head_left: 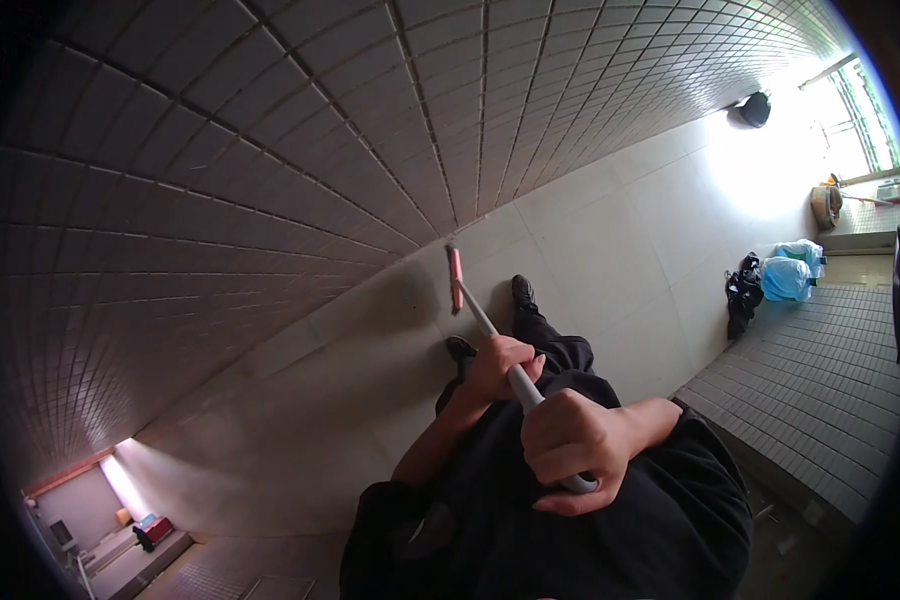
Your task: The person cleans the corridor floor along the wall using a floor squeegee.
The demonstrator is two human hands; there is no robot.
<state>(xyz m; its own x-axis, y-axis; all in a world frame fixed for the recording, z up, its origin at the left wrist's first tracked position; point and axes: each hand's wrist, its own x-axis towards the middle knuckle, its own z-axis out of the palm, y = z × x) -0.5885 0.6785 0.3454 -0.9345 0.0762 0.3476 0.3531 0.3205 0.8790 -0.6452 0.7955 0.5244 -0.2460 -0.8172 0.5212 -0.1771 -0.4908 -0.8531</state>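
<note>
A broom (477, 309) with a pale grey handle and a narrow red head slants down from my hands to the floor. Its head rests on the light tiles close to the foot of the tiled wall, and I cannot make out its underside clearly. My left hand (500, 367) is wrapped round the middle of the handle. Nearer my body, my right hand (577, 440) grips the upper end, whose rounded tip shows below the fingers. My dark shoes stand on the floor just behind the broom head.
A tiled wall (370, 130) runs along the far side of the corridor. At right, blue-tinted bags (786, 279) and a black bag (743, 295) lie by a tiled ledge (800, 370). Farther off stand a dark bin (755, 110) and a brown basket (826, 207). A doorway opens at lower left.
</note>
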